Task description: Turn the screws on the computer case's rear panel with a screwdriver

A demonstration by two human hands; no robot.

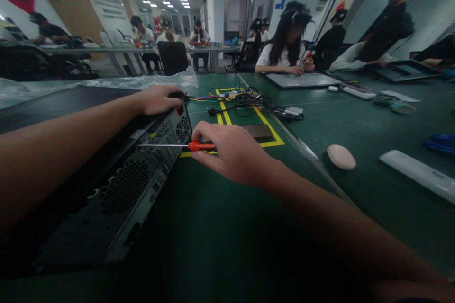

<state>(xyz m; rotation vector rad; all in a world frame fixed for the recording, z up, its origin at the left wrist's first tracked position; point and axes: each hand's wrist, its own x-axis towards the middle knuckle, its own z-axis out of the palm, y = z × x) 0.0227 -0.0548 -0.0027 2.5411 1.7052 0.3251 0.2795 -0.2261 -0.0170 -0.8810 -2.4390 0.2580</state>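
Note:
A black desktop computer case (pixel 81 97) lies on the green table at the left, its metal back panel (pixel 142 184) with vents and ports facing right. My left hand (pixel 159 99) grips the case's far back corner, fingers curled over the edge and partly hidden. In my right hand (pixel 232 151) is a screwdriver (pixel 202 146) with an orange-red handle, pinched between thumb and fingers. Its long thin shaft points left, and the tip is at the upper edge of the back panel. Whether it sits in a screw is too small to tell.
Beyond my right hand lie a tangle of cables (pixel 249 97), yellow tape marks (pixel 279 141) and a dark flat block (pixel 261 132). To the right are a pale computer mouse (pixel 341 157) and a white bar (pixel 419 175). Across the table a person (pixel 284 47) works at a flat panel (pixel 302 80).

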